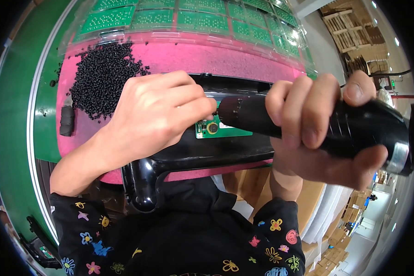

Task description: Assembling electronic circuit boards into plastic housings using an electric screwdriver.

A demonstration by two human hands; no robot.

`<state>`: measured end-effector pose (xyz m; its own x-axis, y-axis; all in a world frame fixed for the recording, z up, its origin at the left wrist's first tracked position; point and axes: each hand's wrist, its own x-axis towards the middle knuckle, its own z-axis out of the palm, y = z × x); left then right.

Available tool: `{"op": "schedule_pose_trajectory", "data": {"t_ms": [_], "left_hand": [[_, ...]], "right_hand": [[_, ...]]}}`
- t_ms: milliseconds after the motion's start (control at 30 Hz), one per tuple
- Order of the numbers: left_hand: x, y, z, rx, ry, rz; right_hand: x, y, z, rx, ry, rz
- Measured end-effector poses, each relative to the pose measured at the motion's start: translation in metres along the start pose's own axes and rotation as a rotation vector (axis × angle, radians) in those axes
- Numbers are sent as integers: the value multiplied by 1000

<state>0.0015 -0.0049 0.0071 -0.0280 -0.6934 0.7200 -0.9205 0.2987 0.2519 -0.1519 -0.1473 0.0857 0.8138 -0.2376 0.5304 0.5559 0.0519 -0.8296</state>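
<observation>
My right hand [322, 124] is wrapped round a black electric screwdriver [250, 112], which lies nearly level with its tip pointing left. My left hand [158, 112] is closed in a pinch right at that tip; anything between its fingertips is hidden. Beneath both hands is a black plastic housing [202, 154] with a rounded arm bending toward me at its left end. A green circuit board [225, 133] sits inside the housing, partly covered by the screwdriver and my left fingers. A round dark component [212, 128] shows on the board.
A heap of tiny black screw-like pieces [99, 78] lies on the pink mat [188, 57], left of the housing. Beside it rests a small tool with a black-wrapped handle [67, 120]. Behind, a clear plastic tray [170, 35] holds several green boards. Cardboard boxes [303, 195] stand below right.
</observation>
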Motion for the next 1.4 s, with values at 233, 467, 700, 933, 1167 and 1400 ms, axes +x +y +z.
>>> {"op": "schedule_pose_trajectory", "data": {"t_ms": [233,467,700,933,1167,1400], "left_hand": [[-9,-3,-5,-161,-103,-343],[-10,-3,-4,-166,-215,-400],[-10,-1,-8,-172,-299,-405],[-9,-2,-7,-153,-309,-408],[-11,-5,-1,-194,-300,-390],[-11,-4,-4,-196,-336,-408]], "right_hand": [[-6,42,8,-107,325,23],[-4,45,11,-214,319,26],[-2,45,16,-270,278,73],[7,55,9,-421,169,8],[11,54,1,-359,79,4],[7,52,1,-179,17,86]]}}
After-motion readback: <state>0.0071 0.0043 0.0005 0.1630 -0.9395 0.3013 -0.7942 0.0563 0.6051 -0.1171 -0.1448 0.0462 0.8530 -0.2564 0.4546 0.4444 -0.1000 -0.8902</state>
